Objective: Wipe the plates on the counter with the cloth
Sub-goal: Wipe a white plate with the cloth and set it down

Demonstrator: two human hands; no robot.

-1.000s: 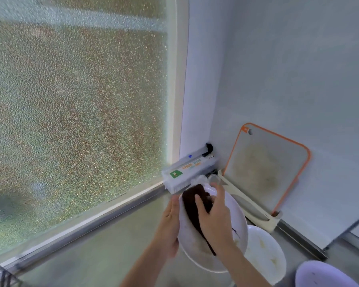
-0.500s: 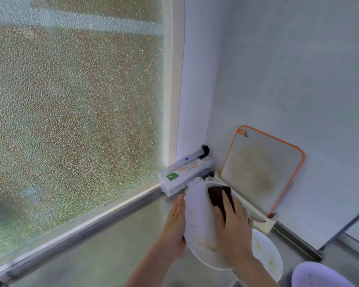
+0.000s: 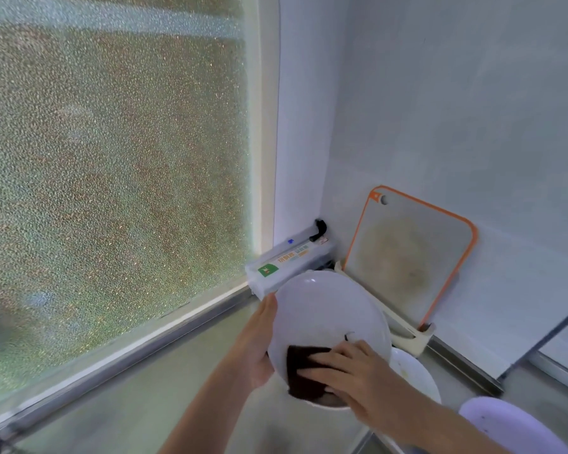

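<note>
A white plate (image 3: 322,316) is held tilted above the counter, its face turned towards me. My left hand (image 3: 254,345) grips its left rim from behind. My right hand (image 3: 351,378) presses a dark brown cloth (image 3: 304,371) flat against the plate's lower part. A second white plate (image 3: 413,375) with yellowish smears lies on the counter just behind and to the right, partly hidden by the held plate and my right arm. A third pale plate (image 3: 505,424) shows at the bottom right corner.
An orange-rimmed cutting board (image 3: 404,257) leans on the wall in a cream stand (image 3: 410,335). A white cling-film box (image 3: 289,263) lies in the corner by the frosted window (image 3: 112,158). The grey counter (image 3: 128,411) runs along the window sill.
The cloth under my right hand has slid from the plate's upper edge down to its lower part. The plate's upper face now looks clean and is turned more towards me.
</note>
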